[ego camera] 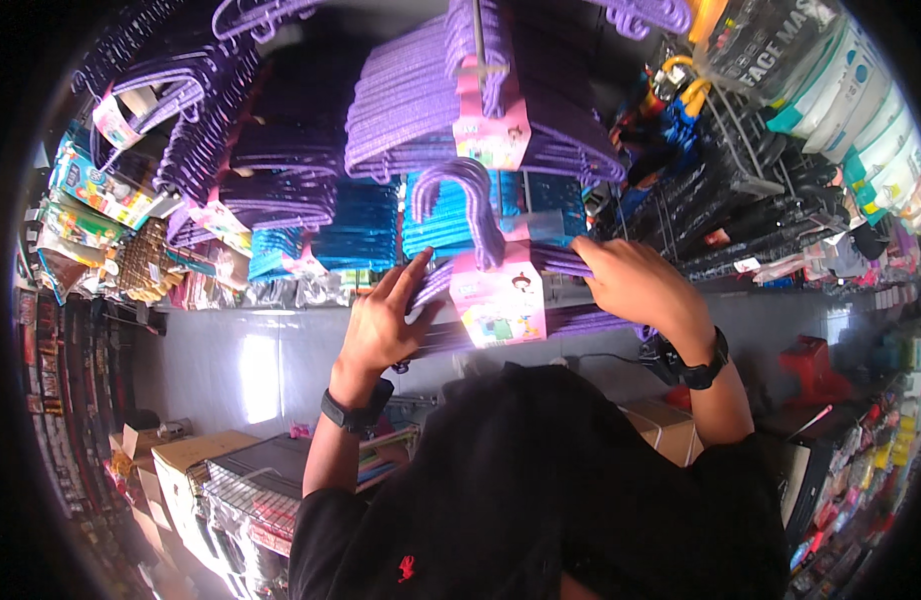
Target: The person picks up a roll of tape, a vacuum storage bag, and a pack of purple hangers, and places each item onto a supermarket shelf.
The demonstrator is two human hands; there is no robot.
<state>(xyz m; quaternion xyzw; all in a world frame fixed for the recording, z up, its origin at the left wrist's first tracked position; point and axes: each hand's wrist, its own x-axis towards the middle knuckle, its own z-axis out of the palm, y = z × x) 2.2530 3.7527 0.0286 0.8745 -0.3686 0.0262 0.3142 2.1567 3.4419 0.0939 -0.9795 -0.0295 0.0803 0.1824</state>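
Between my two hands is a bundle of purple clothes hangers [481,217], their hooks stacked together and pointing up. A pink printed card sleeve [499,296] wraps the bundle's middle. My left hand [382,322] holds the left shoulder of the bundle, fingers laid along it. My right hand [637,281] grips the right shoulder, with the thumb side towards the card. Just beyond hangs a thick stack of like purple hangers [400,97] on a metal display hook [481,45], with its own pink card [492,139].
Blue hangers [438,217] hang lower behind the bundle. Dark purple hangers [288,180] hang to the left, packaged face masks [835,97] at upper right. Cardboard boxes [198,450] and a wire rack [243,487] stand at lower left. A red object [813,371] is at right.
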